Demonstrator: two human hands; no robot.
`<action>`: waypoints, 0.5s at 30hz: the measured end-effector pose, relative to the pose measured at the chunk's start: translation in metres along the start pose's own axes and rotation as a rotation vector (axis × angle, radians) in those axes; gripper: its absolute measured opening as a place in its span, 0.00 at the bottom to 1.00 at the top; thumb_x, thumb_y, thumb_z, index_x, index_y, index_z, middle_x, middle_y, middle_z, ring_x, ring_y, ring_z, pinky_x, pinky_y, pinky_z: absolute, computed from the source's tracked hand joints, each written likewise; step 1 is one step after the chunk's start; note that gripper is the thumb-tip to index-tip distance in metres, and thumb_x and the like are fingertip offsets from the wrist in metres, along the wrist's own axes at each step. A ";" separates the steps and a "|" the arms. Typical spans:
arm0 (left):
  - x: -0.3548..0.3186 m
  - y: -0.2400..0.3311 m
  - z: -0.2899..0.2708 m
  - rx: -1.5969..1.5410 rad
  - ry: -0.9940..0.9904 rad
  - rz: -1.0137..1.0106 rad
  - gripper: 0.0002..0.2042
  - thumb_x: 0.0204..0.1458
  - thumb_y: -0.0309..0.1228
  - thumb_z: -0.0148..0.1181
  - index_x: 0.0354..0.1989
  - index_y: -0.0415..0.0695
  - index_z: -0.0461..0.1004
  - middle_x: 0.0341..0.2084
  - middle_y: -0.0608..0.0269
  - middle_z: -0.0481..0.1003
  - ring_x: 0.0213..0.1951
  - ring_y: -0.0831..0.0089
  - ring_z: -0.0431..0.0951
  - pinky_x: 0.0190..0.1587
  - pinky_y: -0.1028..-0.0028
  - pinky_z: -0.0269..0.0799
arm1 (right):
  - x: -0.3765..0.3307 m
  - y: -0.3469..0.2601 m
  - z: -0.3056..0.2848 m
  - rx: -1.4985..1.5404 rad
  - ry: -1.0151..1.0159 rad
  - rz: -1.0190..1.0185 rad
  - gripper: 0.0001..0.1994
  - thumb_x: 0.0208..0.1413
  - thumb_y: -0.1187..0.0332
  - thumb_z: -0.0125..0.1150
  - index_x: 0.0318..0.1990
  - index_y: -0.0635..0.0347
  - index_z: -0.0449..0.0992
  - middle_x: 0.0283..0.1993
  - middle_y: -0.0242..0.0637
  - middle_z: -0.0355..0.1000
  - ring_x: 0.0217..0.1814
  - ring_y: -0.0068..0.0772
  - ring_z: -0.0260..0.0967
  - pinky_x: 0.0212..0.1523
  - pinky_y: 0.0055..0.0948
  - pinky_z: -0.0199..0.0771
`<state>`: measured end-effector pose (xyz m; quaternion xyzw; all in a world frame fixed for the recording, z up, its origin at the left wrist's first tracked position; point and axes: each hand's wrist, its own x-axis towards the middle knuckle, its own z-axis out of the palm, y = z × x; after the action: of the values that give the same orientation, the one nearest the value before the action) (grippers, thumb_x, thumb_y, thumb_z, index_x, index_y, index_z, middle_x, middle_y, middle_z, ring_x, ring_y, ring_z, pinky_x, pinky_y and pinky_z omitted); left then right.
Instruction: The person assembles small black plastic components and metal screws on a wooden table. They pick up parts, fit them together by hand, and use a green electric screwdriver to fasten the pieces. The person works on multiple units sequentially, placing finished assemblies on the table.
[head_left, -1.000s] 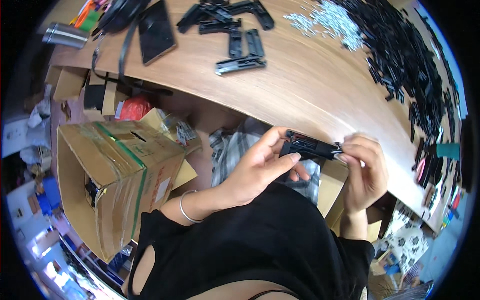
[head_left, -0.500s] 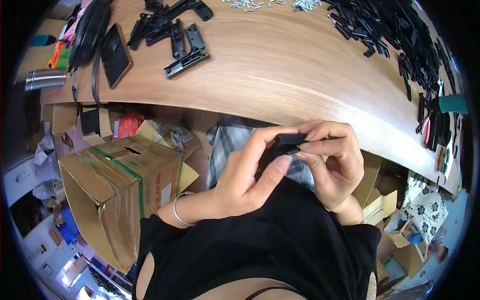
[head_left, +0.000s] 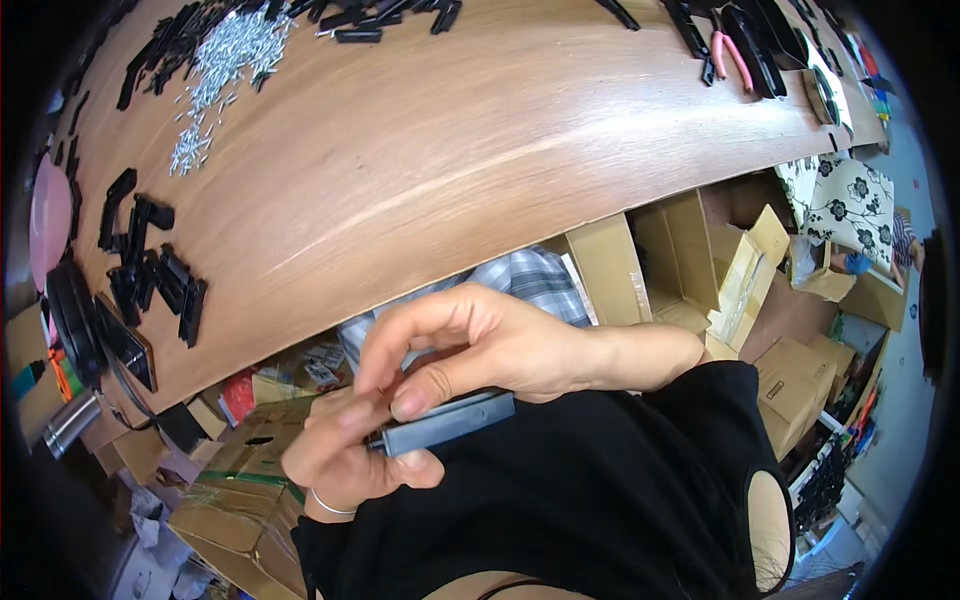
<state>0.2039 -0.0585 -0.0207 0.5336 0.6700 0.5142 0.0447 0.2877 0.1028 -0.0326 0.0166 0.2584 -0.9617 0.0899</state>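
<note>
A long, black plastic part [head_left: 452,422] with a flat, blocky body lies in my hands, close in front of my black top. My left hand [head_left: 345,455] is closed round one end, its fingers and thumb gripping the part from below. Over that same end reaches my right hand [head_left: 480,340], with its thumb on the part's edge and its fingers curled. Whether the right fingers pinch a small piece there is hidden. Both hands are just off the near edge of the wooden table [head_left: 400,190].
Far left on the table are a heap of small silver pins [head_left: 240,55], black plastic parts [head_left: 160,265] and a phone [head_left: 125,345]. Pink-handled pliers [head_left: 735,62] lie far right beside a tape roll [head_left: 822,97]. Below stand a cardboard box [head_left: 240,510] and open cartons [head_left: 680,250].
My view has swung rightward, so the table things appear farther left. The black part is turned, its long body now pointing right, and my right hand has come over my left.
</note>
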 end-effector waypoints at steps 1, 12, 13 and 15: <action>0.008 -0.001 0.002 -0.083 -0.022 0.025 0.23 0.50 0.38 0.62 0.44 0.35 0.60 0.21 0.53 0.75 0.24 0.66 0.77 0.30 0.73 0.74 | -0.001 -0.002 0.000 0.052 0.012 0.036 0.11 0.51 0.78 0.60 0.44 0.63 0.74 0.45 0.35 0.67 0.50 0.24 0.64 0.51 0.24 0.65; 0.062 -0.023 0.015 -0.320 0.258 -0.693 0.11 0.59 0.27 0.46 0.48 0.37 0.63 0.32 0.61 0.67 0.32 0.79 0.68 0.36 0.80 0.65 | -0.023 -0.095 -0.025 -1.432 0.600 -0.577 0.09 0.53 0.79 0.55 0.42 0.61 0.75 0.43 0.36 0.72 0.48 0.31 0.69 0.47 0.27 0.69; 0.066 -0.030 0.015 -0.089 0.232 -0.605 0.11 0.58 0.27 0.47 0.47 0.37 0.64 0.32 0.61 0.68 0.33 0.77 0.68 0.37 0.78 0.65 | -0.025 -0.108 -0.025 -1.616 0.673 -0.618 0.09 0.50 0.79 0.57 0.39 0.61 0.76 0.41 0.39 0.73 0.47 0.34 0.70 0.47 0.28 0.68; 0.069 -0.042 0.011 0.375 0.183 -0.424 0.10 0.57 0.26 0.49 0.46 0.38 0.66 0.32 0.60 0.68 0.35 0.73 0.68 0.39 0.74 0.65 | -0.026 -0.127 -0.033 -1.991 0.852 -0.690 0.08 0.48 0.78 0.58 0.37 0.62 0.76 0.39 0.41 0.73 0.43 0.38 0.71 0.44 0.30 0.68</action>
<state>0.1531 0.0056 -0.0233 0.3322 0.8510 0.4066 -0.0088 0.2893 0.2318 0.0035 0.1915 0.9081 -0.2183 -0.3016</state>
